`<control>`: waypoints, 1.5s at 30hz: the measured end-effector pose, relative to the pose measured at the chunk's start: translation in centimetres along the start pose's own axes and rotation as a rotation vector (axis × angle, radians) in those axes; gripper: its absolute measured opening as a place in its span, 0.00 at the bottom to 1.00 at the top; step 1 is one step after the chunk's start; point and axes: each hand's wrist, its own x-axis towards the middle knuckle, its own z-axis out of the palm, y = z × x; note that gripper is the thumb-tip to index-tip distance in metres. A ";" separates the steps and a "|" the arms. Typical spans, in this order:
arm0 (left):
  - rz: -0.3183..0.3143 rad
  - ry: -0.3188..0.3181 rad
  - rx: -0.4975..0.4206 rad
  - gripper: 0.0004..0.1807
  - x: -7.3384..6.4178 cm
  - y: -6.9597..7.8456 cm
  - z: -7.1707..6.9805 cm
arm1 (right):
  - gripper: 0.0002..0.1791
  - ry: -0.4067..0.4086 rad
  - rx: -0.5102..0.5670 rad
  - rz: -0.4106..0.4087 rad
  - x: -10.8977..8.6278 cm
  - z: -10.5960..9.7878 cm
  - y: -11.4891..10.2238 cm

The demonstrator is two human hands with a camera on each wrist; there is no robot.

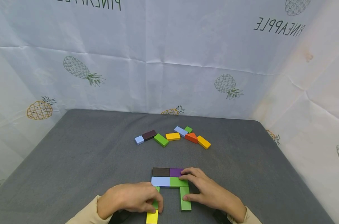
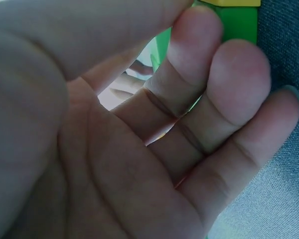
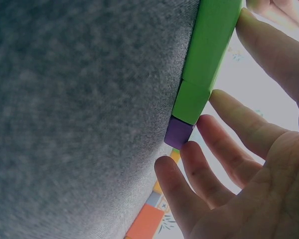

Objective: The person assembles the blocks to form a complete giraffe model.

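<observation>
Flat coloured blocks lie joined on the table in front of me. A dark brown block [image 1: 160, 172] and a purple block [image 1: 176, 172] form the top row, above a light blue block [image 1: 160, 181] and a green block [image 1: 175, 182]. Two legs run down from these. My left hand [image 1: 134, 197] pinches the upper end of a yellow block [image 1: 151, 218], which meets the left green leg [image 1: 155, 204]. With its fingers spread, my right hand [image 1: 207, 189] touches the purple block, the green block and, by the thumb, the right green leg [image 1: 185, 203].
Farther back lies a loose row of blocks, among them a dark brown block [image 1: 149, 134], an orange-red triangle [image 1: 191, 137] and a yellow block [image 1: 204, 142]. The grey table [image 1: 88, 155] ends at a pineapple-print curtain [image 1: 180, 90].
</observation>
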 end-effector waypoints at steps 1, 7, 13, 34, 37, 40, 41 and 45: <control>0.001 -0.001 -0.002 0.06 0.0 0.0 0.0 | 0.31 -0.001 0.000 0.001 0.0 0.0 0.0; 0.009 -0.003 -0.001 0.06 0.0 0.0 -0.1 | 0.31 -0.005 0.001 0.004 0.0 0.0 0.0; 0.011 0.000 -0.006 0.06 -0.1 0.0 -0.1 | 0.31 -0.006 0.003 0.007 0.1 0.0 0.0; 0.022 0.015 -0.004 0.07 -0.3 -0.2 -0.3 | 0.32 -0.020 0.010 0.015 0.1 -0.1 0.0; 0.006 0.055 -0.015 0.07 -0.5 -0.2 -0.7 | 0.31 -0.018 0.010 0.009 0.1 -0.1 0.0; -0.016 0.122 -0.014 0.06 -0.7 -0.4 -1.2 | 0.32 -0.017 0.007 0.009 0.1 -0.1 0.0; -0.028 0.147 -0.011 0.06 -0.7 -0.4 -1.5 | 0.32 -0.018 0.005 0.010 0.1 -0.1 0.0; -0.053 0.249 0.012 0.05 -0.9 -1.1 -2.1 | 0.32 -0.020 0.004 0.007 0.1 -0.1 0.1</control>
